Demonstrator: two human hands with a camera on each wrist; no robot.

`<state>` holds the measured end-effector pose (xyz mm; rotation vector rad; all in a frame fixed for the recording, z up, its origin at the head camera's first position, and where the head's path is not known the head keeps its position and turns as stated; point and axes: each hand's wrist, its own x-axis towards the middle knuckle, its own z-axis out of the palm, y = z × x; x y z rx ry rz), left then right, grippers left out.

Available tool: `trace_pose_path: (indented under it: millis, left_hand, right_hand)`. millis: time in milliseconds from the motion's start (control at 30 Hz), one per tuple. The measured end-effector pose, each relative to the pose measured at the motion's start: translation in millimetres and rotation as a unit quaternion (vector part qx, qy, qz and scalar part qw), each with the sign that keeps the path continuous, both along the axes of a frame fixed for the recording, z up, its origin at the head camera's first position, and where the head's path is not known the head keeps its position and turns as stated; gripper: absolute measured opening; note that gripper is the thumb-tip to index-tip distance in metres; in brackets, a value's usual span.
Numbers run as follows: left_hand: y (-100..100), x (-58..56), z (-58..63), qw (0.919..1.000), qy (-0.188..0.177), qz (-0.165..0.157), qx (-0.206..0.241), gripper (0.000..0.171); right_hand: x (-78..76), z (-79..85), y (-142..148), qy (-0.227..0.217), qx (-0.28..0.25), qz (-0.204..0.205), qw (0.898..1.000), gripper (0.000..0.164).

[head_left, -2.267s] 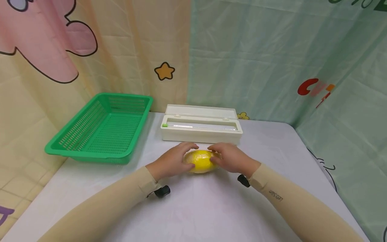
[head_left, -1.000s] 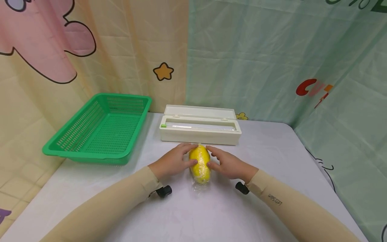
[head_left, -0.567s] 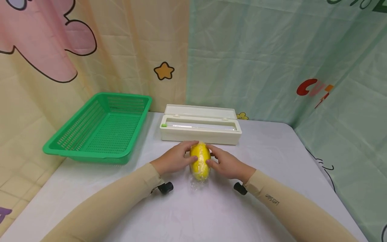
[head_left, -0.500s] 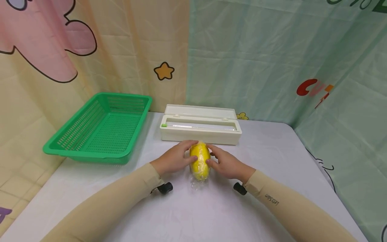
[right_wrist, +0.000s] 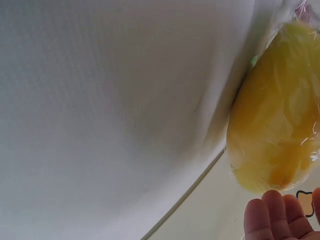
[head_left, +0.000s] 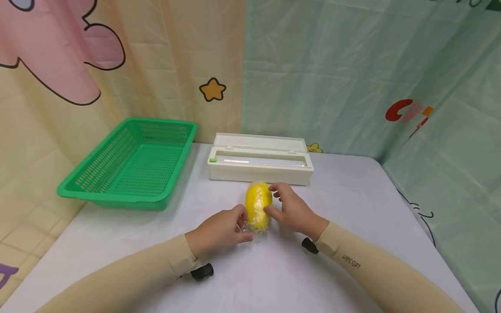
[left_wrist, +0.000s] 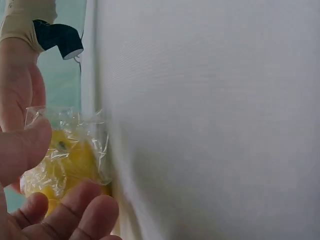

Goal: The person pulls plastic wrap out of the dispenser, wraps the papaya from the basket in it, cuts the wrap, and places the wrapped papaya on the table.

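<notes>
A yellow oblong fruit (head_left: pixel 257 204), wrapped in clear plastic film, lies on the white table with its long axis pointing away from me. Crinkled loose film (left_wrist: pixel 92 125) gathers at its near end. My left hand (head_left: pixel 221 230) is beside that end, fingers and thumb spread apart around the loose film; whether they touch it I cannot tell. My right hand (head_left: pixel 295 211) is at the fruit's right side, its thumb against the wrap and its fingers loosely bent near the far end. In the right wrist view, those fingertips (right_wrist: pixel 274 200) show just by the fruit's end.
Behind the fruit stands a white cling film dispenser (head_left: pixel 260 175), lid raised, with a green slider (head_left: pixel 213 160) on its cutter rail. A green plastic basket (head_left: pixel 117 198) sits at the back left. Printed curtains (head_left: pixel 313 78) hang around the white table (head_left: pixel 344 191).
The fruit has turned from lying crosswise to pointing away from me. Since half a second ago, my left hand has moved from its upper left side towards me, to the near end.
</notes>
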<state>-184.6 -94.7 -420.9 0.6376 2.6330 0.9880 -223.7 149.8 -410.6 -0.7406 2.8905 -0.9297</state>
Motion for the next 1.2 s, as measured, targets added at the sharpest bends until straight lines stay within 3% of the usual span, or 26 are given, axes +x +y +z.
trace_pose_path:
  millis: [167,367,567,867,1033,1200]
  left_hand:
    - [1.1,5.5,-4.6,0.9997,0.022,-0.011,0.004,0.029]
    - [-0.1,11.3,-4.0,0.9963,0.069,-0.048,-0.019,0.026]
    - [5.5,10.4,-3.6,0.9983,0.054,-0.02,0.015,0.044]
    - [8.9,9.5,-8.0,0.9961,0.088,-0.002,0.002,0.024]
    - [3.8,12.0,-6.9,0.9913,0.12,-0.053,0.003,0.014]
    - [-0.8,11.6,-3.5,0.974,0.187,-0.128,-0.002,0.011]
  right_hand:
    - [0.9,-2.3,-1.8,0.035,0.002,0.017,0.999,0.033]
    - [1.6,-1.1,-5.3,0.045,0.01,-0.003,0.999,0.024]
    - [2.3,0.7,-10.1,0.039,0.007,-0.032,0.999,0.02]
    - [5.1,-3.4,-13.8,0.053,-0.014,0.002,0.998,0.01]
    - [5.2,-3.7,-14.3,0.068,-0.012,-0.001,0.998,0.009]
    - [4.5,-2.6,-16.8,0.061,0.002,-0.017,0.998,0.008]
